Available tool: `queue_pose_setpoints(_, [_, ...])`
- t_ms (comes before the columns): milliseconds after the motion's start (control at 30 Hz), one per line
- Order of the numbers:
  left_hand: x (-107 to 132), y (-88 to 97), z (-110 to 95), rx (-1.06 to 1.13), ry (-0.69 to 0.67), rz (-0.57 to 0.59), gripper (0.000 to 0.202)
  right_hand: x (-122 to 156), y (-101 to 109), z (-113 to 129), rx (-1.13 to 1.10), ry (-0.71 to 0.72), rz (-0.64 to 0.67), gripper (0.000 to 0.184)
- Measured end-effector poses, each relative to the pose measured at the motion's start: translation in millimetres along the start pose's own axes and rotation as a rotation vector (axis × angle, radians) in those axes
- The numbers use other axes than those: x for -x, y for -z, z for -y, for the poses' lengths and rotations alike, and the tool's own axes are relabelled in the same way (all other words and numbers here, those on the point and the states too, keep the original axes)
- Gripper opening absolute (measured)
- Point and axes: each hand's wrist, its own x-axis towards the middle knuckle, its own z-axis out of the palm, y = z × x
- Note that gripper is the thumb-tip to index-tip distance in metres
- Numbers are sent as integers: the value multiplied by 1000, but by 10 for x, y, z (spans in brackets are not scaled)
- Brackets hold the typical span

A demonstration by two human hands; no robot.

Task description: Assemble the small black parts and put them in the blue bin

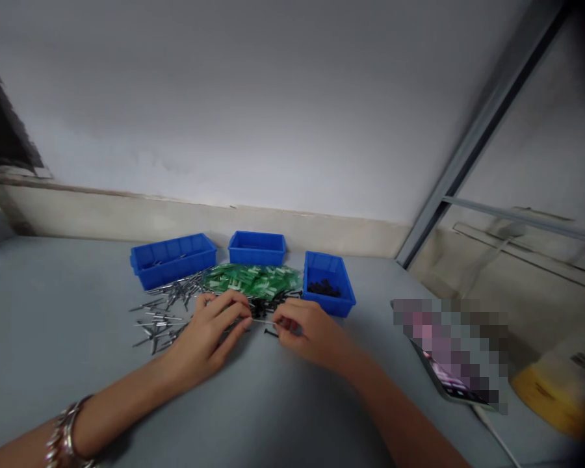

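My left hand (209, 335) and my right hand (306, 331) meet over the grey table (53, 312), fingers pinched. Between them they hold a thin metal pin (263, 321), one hand at each end. Just behind the fingers lies a small clump of black parts (260, 304). A heap of green plastic pieces (253, 279) sits behind that. Loose metal pins (163, 309) are scattered to the left of my left hand. A metal bracelet (65, 435) is on my left wrist.
Three blue bins stand at the back: a wide one (173, 259) on the left, a small one (257, 247) in the middle, one (327, 283) on the right holding black parts. A phone (455, 380) with a cable lies right, a yellow object (546, 393) beyond it.
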Motion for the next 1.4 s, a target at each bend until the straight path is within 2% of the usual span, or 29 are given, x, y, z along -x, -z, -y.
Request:
queue_pose_setpoints(167, [-8,12,0,-16,9,-10,17,6,-39,-14,-8,-6,59,10])
queue_pose_setpoints(400, [7,-28,31,13,-18,94,15,14,41,-22,-45,13,-82,11])
queue_pose_setpoints(667, [4,-3,23,-21,5,1,15,-1,-33,-30,-26,-38,66,7])
queue_pose_setpoints(933, [-9,-11,26,-17,11,127,16,5,28,-16,-63,-13,-54,9])
queue_pose_setpoints(1133, [18,-21,38,-42,3,63,17,9,-21,-30,16,-57,98,9])
queue_pose_setpoints(1267, [9,-11,82,-80,-16,72,18,29,-29,-52,-20,-77,129,9])
queue_pose_setpoints(1333, [-17,41,167,-135,-9,17,19,35,7,-52,-50,-115,106,10])
queue_pose_setpoints(1400, [-56,134,308,-220,42,-105,19,37,79,-58,-69,-159,72,13])
